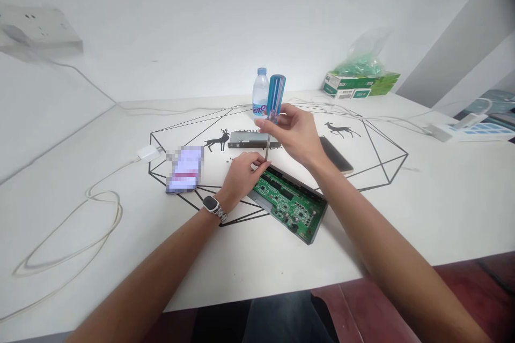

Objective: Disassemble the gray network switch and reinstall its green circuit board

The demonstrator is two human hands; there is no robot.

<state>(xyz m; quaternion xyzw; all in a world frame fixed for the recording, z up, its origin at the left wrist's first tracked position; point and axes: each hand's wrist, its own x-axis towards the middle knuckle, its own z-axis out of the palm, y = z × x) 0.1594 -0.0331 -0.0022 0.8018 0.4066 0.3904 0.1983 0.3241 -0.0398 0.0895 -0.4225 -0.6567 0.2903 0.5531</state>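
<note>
A screwdriver (276,95) with a clear blue handle stands nearly upright in my right hand (300,131), whose fingers are closed around the lower handle. Its shaft points down to the far left corner of a green circuit board (287,201) set in a shallow metal casing. My left hand (241,176) is closed on that corner, thumb and forefinger close to the screwdriver's tip. The tip itself and any screw under it are hidden by the fingers. The board lies at a slant on the white table (193,273).
Behind the hands sit a flat grey metal box (245,139) and a water bottle (260,94). A lit phone (185,169) and a charger cable (116,203) lie left. Under my right wrist is a dark phone-like slab (338,155). Green boxes (350,83) and a power strip (478,131) are right.
</note>
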